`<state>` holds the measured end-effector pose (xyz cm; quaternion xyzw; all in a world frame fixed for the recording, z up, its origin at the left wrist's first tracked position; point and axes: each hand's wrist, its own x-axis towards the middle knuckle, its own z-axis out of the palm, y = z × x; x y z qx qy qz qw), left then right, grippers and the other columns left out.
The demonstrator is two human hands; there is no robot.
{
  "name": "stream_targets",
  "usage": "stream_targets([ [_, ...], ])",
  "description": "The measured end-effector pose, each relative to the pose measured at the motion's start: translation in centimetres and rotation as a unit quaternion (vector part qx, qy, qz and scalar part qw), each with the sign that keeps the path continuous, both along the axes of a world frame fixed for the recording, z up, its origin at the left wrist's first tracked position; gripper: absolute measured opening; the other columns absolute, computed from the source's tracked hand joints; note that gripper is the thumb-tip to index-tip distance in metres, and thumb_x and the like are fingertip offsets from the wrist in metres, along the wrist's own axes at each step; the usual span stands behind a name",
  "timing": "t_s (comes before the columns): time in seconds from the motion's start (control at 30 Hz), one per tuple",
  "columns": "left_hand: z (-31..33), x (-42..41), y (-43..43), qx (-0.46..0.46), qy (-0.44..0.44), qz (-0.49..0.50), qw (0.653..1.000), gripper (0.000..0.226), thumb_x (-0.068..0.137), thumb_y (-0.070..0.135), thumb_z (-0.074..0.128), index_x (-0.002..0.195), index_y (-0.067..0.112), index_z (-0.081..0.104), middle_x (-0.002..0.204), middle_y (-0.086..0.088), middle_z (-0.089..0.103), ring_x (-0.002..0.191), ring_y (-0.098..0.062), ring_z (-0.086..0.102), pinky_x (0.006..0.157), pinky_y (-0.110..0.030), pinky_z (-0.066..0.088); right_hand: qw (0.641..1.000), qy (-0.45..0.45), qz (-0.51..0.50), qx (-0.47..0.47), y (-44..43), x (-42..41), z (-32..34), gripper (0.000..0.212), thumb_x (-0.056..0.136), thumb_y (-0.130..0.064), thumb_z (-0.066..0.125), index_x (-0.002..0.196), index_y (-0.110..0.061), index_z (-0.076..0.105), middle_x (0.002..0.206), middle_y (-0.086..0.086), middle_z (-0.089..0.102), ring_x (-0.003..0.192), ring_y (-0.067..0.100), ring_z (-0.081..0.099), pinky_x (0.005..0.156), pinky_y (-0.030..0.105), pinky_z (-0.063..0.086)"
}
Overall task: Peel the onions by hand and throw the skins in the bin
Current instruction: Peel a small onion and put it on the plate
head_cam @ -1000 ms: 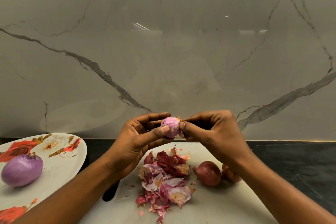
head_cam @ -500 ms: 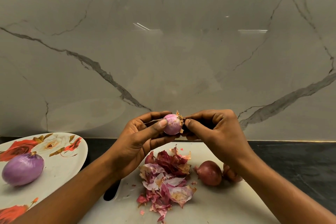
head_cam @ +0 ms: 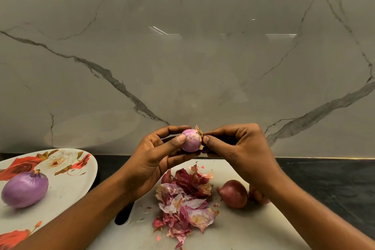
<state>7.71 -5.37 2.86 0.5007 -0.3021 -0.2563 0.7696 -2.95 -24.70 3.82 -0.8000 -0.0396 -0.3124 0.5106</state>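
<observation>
Held onion (head_cam: pixel 190 140) pale pink, papery root tuft.

Head view, forward-down, close over hands (head_cam: pixel 198 154)

The left hand (head_cam: pixel 154 160) and right hand (head_cam: pixel 239 152) meet round a small onion (head_cam: pixel 190 141) above the far edge of the white board (head_cam: pixel 243 233). Just behind them the marble wall (head_cam: pixel 182 67) bars all passage. Below them a heap of skins (head_cam: pixel 186 203) fills the board's middle, with an unpeeled onion (head_cam: pixel 234 194) just right of it and another onion (head_cam: pixel 256 197) partly hidden under the right wrist. The board's near right part shows bare, as does the dark tabletop (head_cam: pixel 328 186) to the right. To the left stands a flowered plate (head_cam: pixel 69 191) bearing a peeled onion (head_cam: pixel 25 192).
</observation>
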Motion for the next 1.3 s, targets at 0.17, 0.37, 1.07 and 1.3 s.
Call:
stream_targets([
  [0.17, -0.1, 0.12, -0.06, -0.008, 0.013, -0.022, 1.0, 0.041, 0.092, 0.01, 0.065, 0.133, 0.008, 0.068, 0.132, -0.02, 0.07, 0.119, -0.042, 0.07, 0.087, -0.036, 0.065, 1.0, 0.003, -0.023, -0.005, -0.12, 0.2, -0.16, 0.01, 0.092, -0.013, 0.078, 0.099, -0.017, 0.083, 0.086, -0.001, 0.081, 0.08, 0.016, 0.08, 0.075, 0.035, 0.067],
  [0.37, -0.05, 0.19, -0.05, -0.012, -0.009, 0.01, 1.0, 0.047, 0.086, 0.009, 0.069, 0.133, 0.008, 0.066, 0.13, -0.017, 0.072, 0.116, -0.04, 0.072, 0.089, -0.036, 0.064, 0.999, 0.033, -0.017, 0.016, -0.05, -0.07, 0.31, 0.007, 0.089, -0.017, 0.082, 0.094, -0.012, 0.083, 0.08, 0.002, 0.08, 0.074, 0.017, 0.08, 0.069, 0.029, 0.065],
  [1.07, 0.0, -0.28, -0.1, 0.01, -0.041, 0.036, 0.998, 0.046, 0.081, 0.011, 0.073, 0.127, 0.009, 0.071, 0.125, -0.016, 0.074, 0.111, -0.038, 0.074, 0.083, -0.032, 0.065, 0.992, 0.011, -0.09, -0.083, 0.08, -0.24, 0.12, 0.006, 0.088, -0.017, 0.08, 0.084, -0.021, 0.083, 0.072, -0.008, 0.076, 0.069, 0.012, 0.075, 0.067, 0.037, 0.066],
  [1.3, 0.15, 0.02, 0.05, -0.017, 0.01, -0.007, 1.0, 0.049, 0.083, 0.023, 0.075, 0.13, 0.008, 0.071, 0.131, -0.024, 0.07, 0.114, -0.047, 0.071, 0.087, -0.035, 0.064, 0.993, 0.016, -0.105, -0.052, -0.27, -0.15, 0.28, 0.013, 0.089, -0.012, 0.08, 0.082, -0.023, 0.081, 0.073, -0.006, 0.078, 0.071, 0.012, 0.077, 0.07, 0.037, 0.067],
])
